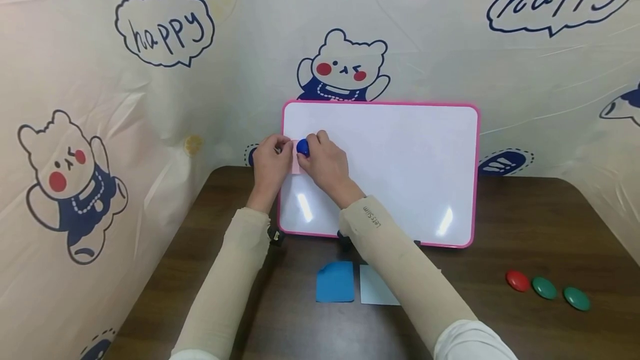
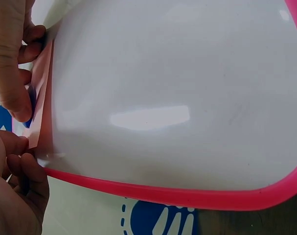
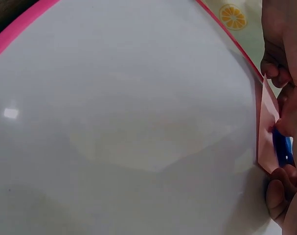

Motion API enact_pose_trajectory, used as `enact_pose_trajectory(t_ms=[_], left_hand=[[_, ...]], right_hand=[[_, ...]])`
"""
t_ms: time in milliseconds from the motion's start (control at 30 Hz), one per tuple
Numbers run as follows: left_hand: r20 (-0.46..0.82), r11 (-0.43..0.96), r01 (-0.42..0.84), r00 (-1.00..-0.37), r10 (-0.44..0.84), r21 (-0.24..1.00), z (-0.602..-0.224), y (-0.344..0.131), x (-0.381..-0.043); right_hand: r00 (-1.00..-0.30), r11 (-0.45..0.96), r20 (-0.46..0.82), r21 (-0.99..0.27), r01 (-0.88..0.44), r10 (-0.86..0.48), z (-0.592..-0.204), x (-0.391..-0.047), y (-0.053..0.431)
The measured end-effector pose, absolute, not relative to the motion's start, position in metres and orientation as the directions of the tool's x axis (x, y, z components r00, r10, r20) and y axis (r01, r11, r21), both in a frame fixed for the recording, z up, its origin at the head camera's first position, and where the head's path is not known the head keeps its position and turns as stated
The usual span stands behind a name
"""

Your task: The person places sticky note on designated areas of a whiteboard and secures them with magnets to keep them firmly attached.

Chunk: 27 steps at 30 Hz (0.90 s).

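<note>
A whiteboard with a pink frame stands upright on the table. Against its left part lies a pink paper note, partly covered by both hands. My left hand pinches the note's left edge, close to the board's frame. With bent fingers, my right hand grips a round blue magnet over the note. In the left wrist view, the note stands slightly away from the board along one edge. The magnet is partly hidden by fingers in the right wrist view.
On the dark wooden table, a blue paper note and a pale blue one lie before the board, the latter partly under the right forearm. A red magnet and two green magnets lie at right. A printed curtain hangs behind.
</note>
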State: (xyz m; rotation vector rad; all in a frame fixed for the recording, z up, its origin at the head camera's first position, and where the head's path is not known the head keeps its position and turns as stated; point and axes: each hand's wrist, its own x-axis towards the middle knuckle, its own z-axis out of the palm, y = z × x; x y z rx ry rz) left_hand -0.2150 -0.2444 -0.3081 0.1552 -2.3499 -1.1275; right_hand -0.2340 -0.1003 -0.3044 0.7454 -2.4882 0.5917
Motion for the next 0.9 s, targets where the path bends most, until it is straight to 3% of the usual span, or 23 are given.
enact_pose_trajectory(t_ms=[400, 900], left_hand=[[0.403, 0.631, 0.121, -0.855, -0.326, 0.767, -0.308, -0.241, -0.214], [0.435, 0.612, 0.154, -0.833, -0.342, 0.776, -0.313, -0.251, -0.203]], right_hand=[[-0.769, 0.783, 0.504, -0.255, -0.567, -0.393, -0.303, -0.230, -0.099], [-0.855, 0.746, 0.416, -0.452, -0.489, -0.309, -0.296, -0.221, -0.066]])
